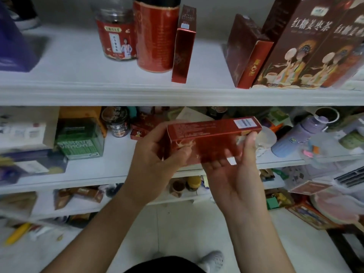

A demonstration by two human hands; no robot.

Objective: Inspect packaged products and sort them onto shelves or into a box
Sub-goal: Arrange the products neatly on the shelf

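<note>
I hold a long red carton (210, 138) level in front of the middle shelf, its white barcode label at the top right end. My left hand (155, 154) grips the carton's left end, thumb on its front face. My right hand (234, 170) holds the right end from below, thumb up on the end and fingers curled beneath. On the upper white shelf (118, 93) stand a matching slim red box (184, 46), a red canister (155, 36) and a glass jar with a red label (116, 36).
Tall brown tea boxes (307, 46) and a red box (248, 54) fill the upper shelf's right side; a purple box (15, 42) stands at its left. The middle shelf holds a green box (80, 138), a jar and a lilac bottle (297, 134). Lower shelves and floor are cluttered.
</note>
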